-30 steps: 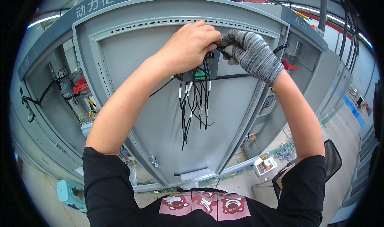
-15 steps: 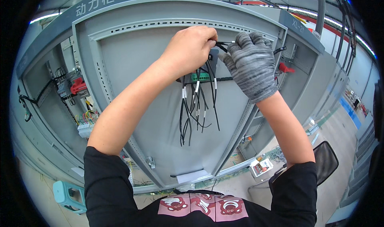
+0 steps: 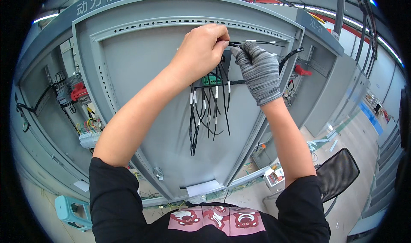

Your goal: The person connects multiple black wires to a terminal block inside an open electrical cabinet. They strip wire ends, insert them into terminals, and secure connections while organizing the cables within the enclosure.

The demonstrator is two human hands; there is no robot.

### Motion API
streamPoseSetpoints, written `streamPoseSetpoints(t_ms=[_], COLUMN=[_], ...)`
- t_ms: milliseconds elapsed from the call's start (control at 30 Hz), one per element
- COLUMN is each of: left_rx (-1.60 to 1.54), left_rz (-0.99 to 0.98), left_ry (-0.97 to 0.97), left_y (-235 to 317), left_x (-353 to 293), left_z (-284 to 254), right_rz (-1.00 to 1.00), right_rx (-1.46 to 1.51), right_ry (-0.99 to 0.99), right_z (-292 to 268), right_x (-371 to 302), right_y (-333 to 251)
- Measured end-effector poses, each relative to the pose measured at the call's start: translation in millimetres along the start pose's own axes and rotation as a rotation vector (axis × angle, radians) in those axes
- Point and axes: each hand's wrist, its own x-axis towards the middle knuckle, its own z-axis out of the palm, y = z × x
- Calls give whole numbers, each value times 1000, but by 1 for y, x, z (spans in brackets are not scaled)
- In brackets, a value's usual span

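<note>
In front of the upper part of a grey cabinet door panel, my bare left hand is closed, thumb and fingers pinching a black wire bundle. Close to its right, my right hand in a grey knitted glove is also closed on the bundle. Thin black wires with white sleeves stick out to the right above the glove. Below the left hand sits a dark device with a green terminal block, partly hidden by that hand. Several loose black wires with white sleeves hang from around it.
Red switch handles show inside the cabinets at left and right. A thick black cable end juts out beside the glove. Below stand a teal stool, a black mesh chair back and an open box.
My right hand has moved left and slightly down, closer to my left hand, its fingers now drawn together. Wires now extend rightward past the glove, and more of the thick cable shows.
</note>
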Motion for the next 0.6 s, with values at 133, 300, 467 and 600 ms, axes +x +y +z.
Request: streamPoseSetpoints(t_ms=[133, 300, 467, 600], left_rx=[41, 24, -28, -147], left_rz=[108, 159, -13, 43], left_ry=[25, -21, -162, -56], left_y=[-3, -6, 5, 9], left_x=[-4, -2, -3, -7], left_z=[1, -1, -10, -5], right_rz=[-258, -411, -237, 112], right_rx=[-350, -269, -158, 179], right_ry=[16, -60, -337, -930], right_z=[-13, -31, -44, -53], right_x=[-3, 29, 57, 87], right_y=[-17, -11, 10, 19])
